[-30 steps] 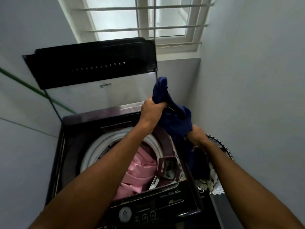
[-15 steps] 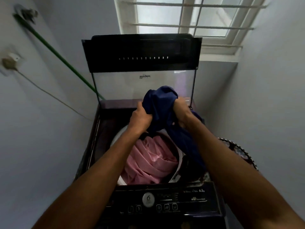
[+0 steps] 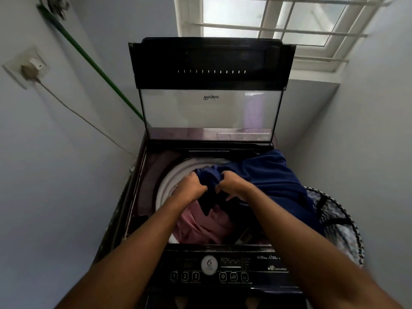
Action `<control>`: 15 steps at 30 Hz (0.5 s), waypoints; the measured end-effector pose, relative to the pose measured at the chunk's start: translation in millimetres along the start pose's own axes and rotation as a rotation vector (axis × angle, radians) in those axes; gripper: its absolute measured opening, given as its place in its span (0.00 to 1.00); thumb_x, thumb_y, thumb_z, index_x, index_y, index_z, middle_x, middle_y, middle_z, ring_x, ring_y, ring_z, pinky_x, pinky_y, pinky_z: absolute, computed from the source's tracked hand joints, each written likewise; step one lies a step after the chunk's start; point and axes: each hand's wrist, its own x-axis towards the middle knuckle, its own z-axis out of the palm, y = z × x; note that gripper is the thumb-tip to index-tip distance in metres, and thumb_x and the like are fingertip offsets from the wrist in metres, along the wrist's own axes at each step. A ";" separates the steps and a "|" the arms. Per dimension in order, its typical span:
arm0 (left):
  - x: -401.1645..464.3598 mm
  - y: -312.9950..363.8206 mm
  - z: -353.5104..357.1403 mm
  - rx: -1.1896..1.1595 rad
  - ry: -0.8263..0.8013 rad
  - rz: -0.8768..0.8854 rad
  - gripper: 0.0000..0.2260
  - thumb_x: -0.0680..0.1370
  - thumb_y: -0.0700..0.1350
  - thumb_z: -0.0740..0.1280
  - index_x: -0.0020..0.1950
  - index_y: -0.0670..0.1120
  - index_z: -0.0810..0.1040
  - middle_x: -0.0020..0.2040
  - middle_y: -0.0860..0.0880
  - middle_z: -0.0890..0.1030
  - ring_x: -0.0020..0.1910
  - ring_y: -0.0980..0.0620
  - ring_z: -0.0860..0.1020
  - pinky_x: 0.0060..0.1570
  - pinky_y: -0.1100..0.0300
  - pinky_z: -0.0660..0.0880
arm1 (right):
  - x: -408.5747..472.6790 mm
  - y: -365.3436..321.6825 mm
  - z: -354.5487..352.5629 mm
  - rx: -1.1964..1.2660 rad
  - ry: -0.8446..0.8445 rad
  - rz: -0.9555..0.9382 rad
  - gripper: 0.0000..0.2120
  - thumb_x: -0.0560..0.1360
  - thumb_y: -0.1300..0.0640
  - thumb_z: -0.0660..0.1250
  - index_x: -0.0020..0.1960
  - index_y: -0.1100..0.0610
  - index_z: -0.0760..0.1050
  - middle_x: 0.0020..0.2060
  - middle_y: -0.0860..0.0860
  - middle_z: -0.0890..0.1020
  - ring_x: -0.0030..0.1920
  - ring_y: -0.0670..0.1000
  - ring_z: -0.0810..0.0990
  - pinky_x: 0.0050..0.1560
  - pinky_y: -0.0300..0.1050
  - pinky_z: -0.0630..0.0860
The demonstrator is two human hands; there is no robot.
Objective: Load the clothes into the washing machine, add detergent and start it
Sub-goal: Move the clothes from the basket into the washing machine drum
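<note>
Both my hands are bunched into the same dark blue garment [image 3: 263, 175]. My left hand [image 3: 189, 186] has its fingers curled tight round a fistful of the cloth, knuckles up, over the left part of the drum opening. My right hand [image 3: 231, 186] sits just beside it, fingers hooked down into the folds — the two fists nearly touch, with a ridge of cloth pinched up between them.

That blue garment hangs partly over the drum and partly out of it: its bulk spreads to the right across the rim of the washing machine [image 3: 142, 197] and trails down toward the laundry basket [image 3: 338, 224], a patterned one with a black-and-white edge standing just beside the machine on the right. A dark end of the cloth dangles below my hands onto the pink clothes [image 3: 200, 228] already lying in the white drum [image 3: 169, 179].

Behind, the lid [image 3: 209, 85] stands upright — clear glass below, a black band above. Nearest me is the control panel [image 3: 223, 270] with a round dial and a row of buttons. A green hose [image 3: 93, 59] runs down the left wall, near a wall socket [image 3: 29, 68] with a plug and cord; a barred window [image 3: 278, 25] is above.
</note>
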 end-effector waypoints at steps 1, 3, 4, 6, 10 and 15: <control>0.8 1.2 4.1 0.020 0.004 0.000 0.17 0.73 0.44 0.69 0.61 0.42 0.76 0.57 0.41 0.80 0.49 0.43 0.79 0.42 0.55 0.75 | 1.2 5.5 -1.3 -0.067 -0.024 -0.001 0.20 0.72 0.63 0.72 0.62 0.58 0.70 0.53 0.55 0.77 0.51 0.58 0.80 0.47 0.58 0.83; 3.7 5.5 12.5 0.071 0.047 0.009 0.24 0.73 0.47 0.70 0.68 0.43 0.72 0.63 0.41 0.76 0.57 0.42 0.78 0.51 0.52 0.77 | 4.9 16.6 -8.0 -0.135 -0.027 -0.026 0.26 0.70 0.63 0.74 0.66 0.58 0.71 0.58 0.56 0.77 0.55 0.57 0.79 0.50 0.56 0.82; 4.2 11.0 16.8 0.104 0.073 0.025 0.27 0.73 0.49 0.71 0.70 0.44 0.70 0.66 0.42 0.73 0.61 0.41 0.76 0.57 0.50 0.76 | 6.6 22.9 -13.8 -0.161 0.013 -0.057 0.28 0.68 0.63 0.75 0.67 0.58 0.71 0.60 0.56 0.76 0.57 0.57 0.78 0.52 0.52 0.81; 4.7 26.7 26.8 0.133 0.081 0.085 0.28 0.73 0.49 0.72 0.71 0.46 0.68 0.68 0.42 0.69 0.66 0.41 0.71 0.65 0.47 0.72 | 7.1 34.1 -28.4 -0.247 0.138 -0.140 0.29 0.67 0.61 0.75 0.67 0.56 0.73 0.61 0.57 0.76 0.60 0.57 0.76 0.55 0.46 0.76; 2.2 66.0 51.3 0.118 -0.032 0.319 0.25 0.72 0.45 0.71 0.69 0.51 0.72 0.66 0.46 0.70 0.67 0.44 0.70 0.67 0.50 0.70 | 0.9 61.2 -62.0 -0.339 0.340 -0.161 0.28 0.67 0.58 0.73 0.66 0.50 0.72 0.63 0.55 0.71 0.66 0.59 0.69 0.64 0.57 0.71; -4.5 116.4 88.6 0.264 -0.127 0.636 0.36 0.68 0.52 0.78 0.72 0.53 0.68 0.72 0.48 0.64 0.72 0.45 0.63 0.71 0.49 0.66 | -13.2 109.4 -104.9 -0.435 0.329 -0.046 0.45 0.65 0.55 0.76 0.76 0.48 0.57 0.72 0.56 0.61 0.71 0.62 0.61 0.69 0.61 0.65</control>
